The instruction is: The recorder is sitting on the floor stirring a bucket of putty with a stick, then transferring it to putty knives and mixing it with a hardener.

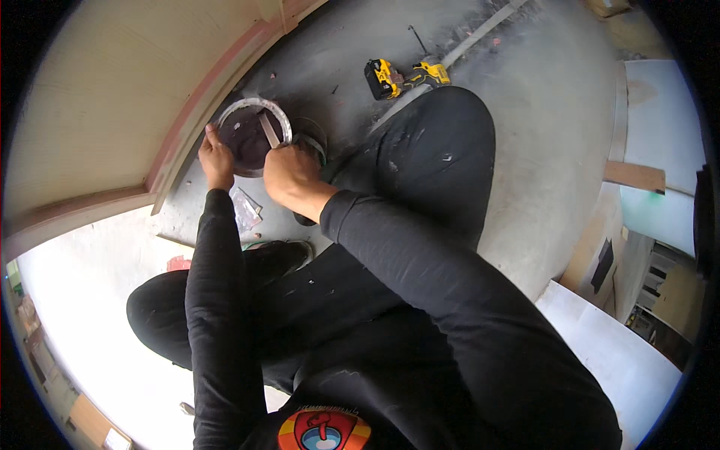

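A round bucket (247, 169) with a pale, smeared rim stands on the floor and holds a dark purplish-brown mass. My left hand (217, 158) grips the bucket's left side, thumb up by the rim. A narrow, flat, light-coloured stick (269, 130) is in my right hand (290, 174), whose fingers are wrapped round it at the bucket's right edge. The stick slants over the dark contents; whether its end touches them I cannot tell. A small clear plastic bag (245, 208) lies just below the bucket, between my forearms.
A large cream panel with a pinkish edge (202, 86) rises close at the left. A yellow and black cordless drill (409, 77) lies on the grey floor beyond my right knee (457, 142). White boards (611, 360) and a brown wood piece (634, 176) are at the right.
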Motion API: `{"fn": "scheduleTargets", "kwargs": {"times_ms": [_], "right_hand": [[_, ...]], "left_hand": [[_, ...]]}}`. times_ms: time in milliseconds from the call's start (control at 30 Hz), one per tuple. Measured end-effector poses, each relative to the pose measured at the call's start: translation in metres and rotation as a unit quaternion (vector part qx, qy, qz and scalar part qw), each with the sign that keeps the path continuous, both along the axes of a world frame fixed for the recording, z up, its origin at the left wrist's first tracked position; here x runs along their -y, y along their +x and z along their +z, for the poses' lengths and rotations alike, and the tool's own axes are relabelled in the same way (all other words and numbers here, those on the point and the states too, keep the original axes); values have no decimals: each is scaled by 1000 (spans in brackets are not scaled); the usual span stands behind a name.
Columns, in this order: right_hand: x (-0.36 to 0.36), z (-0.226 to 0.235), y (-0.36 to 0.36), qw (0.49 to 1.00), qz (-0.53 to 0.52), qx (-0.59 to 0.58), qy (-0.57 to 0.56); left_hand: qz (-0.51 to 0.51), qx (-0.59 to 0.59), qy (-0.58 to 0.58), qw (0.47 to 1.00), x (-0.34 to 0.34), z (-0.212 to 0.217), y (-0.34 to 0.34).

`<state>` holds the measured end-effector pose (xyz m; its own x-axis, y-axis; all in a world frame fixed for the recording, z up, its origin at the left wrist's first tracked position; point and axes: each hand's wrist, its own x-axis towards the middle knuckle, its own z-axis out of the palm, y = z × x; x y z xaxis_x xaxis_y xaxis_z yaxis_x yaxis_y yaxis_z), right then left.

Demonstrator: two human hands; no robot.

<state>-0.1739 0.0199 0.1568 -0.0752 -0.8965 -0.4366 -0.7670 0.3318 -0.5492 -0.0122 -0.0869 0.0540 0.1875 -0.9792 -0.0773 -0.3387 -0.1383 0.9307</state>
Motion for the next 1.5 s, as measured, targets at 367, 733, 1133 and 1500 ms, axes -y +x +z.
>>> {"fn": "scheduleTargets", "kwargs": {"times_ms": [367, 733, 1133, 1500], "right_hand": [[-4, -17, -16, 975, 215, -50, -29], [-13, 33, -37, 976, 188, -83, -77], [10, 12, -9, 984, 168, 8, 64], [19, 51, -35, 961, 248, -82, 90]], "left_hand": [[-47, 2, -14, 999, 6, -7, 15], [-17, -5, 2, 1000, 3, 6, 8], [-47, -15, -2, 999, -2, 2, 14], [-32, -22, -19, 999, -5, -3, 8]]}}
